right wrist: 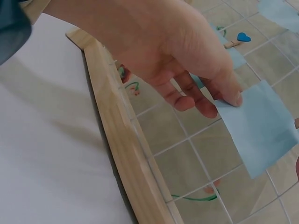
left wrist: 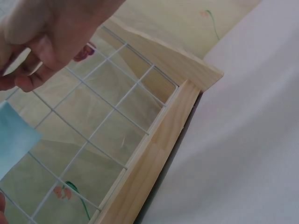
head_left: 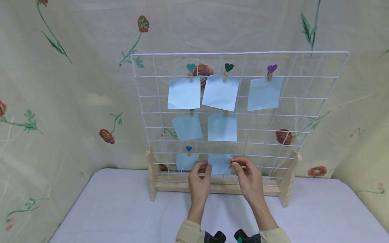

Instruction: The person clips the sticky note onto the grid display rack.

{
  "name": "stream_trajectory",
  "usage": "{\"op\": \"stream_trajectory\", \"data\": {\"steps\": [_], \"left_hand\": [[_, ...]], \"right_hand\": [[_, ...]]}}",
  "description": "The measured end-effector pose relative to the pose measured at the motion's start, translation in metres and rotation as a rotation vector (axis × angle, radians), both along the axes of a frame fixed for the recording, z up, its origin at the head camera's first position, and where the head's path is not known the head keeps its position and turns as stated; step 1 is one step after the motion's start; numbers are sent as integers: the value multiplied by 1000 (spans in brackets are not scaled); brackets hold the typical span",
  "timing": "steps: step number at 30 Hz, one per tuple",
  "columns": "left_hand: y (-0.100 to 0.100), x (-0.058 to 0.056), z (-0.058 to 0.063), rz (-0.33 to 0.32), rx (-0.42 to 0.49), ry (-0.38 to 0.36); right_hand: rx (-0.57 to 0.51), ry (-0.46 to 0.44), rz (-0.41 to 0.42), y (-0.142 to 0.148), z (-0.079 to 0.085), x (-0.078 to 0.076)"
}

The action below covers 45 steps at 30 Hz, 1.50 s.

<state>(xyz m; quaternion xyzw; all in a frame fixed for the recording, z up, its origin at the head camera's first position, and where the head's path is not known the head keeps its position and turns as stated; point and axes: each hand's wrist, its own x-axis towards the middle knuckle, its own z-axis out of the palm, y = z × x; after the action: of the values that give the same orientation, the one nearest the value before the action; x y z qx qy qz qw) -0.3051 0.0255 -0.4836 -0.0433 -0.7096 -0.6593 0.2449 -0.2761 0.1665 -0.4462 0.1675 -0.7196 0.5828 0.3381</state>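
In the head view a light blue paper note [head_left: 219, 164] stands in front of the lower part of a white wire grid [head_left: 250, 127]. My left hand [head_left: 199, 179] pinches its left edge; the right wrist view shows that thumb lying over a corner of the note [right wrist: 261, 130]. At the opposite edge my right hand [head_left: 251, 180] pinches a small wooden clothespin [head_left: 230, 164] with a reddish top, mostly hidden by the fingers. Just left of the held note hangs another blue note [head_left: 186, 162] under a blue heart clothespin [head_left: 188, 150].
Higher on the grid, several blue notes hang from clothespins, with teal [head_left: 190, 67], dark green [head_left: 229, 67] and purple [head_left: 272, 68] hearts in the top row. A wooden stand [head_left: 288, 184] holds the grid on a white-covered table [head_left: 121, 209]. Flowered cloth [head_left: 76, 101] surrounds it.
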Motion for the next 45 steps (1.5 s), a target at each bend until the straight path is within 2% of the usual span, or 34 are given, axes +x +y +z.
{"op": "stream_trajectory", "data": {"steps": [12,17,27,35,42,45], "left_hand": [[0,0,0,2,1,-1],[1,-1,0,5,-4,8],[1,-1,-1,10,-14,9],[1,1,0,-3,0,9],[0,1,2,-1,2,7],[0,0,2,0,5,9]], "right_hand": [[11,-10,15,-4,8,-5],[7,-52,10,-6,10,-8],[97,-55,-76,-7,13,-12],[70,-32,-111,-8,14,-15],[92,-29,-148,-23,41,1],[105,-46,-146,-24,44,1]]}}
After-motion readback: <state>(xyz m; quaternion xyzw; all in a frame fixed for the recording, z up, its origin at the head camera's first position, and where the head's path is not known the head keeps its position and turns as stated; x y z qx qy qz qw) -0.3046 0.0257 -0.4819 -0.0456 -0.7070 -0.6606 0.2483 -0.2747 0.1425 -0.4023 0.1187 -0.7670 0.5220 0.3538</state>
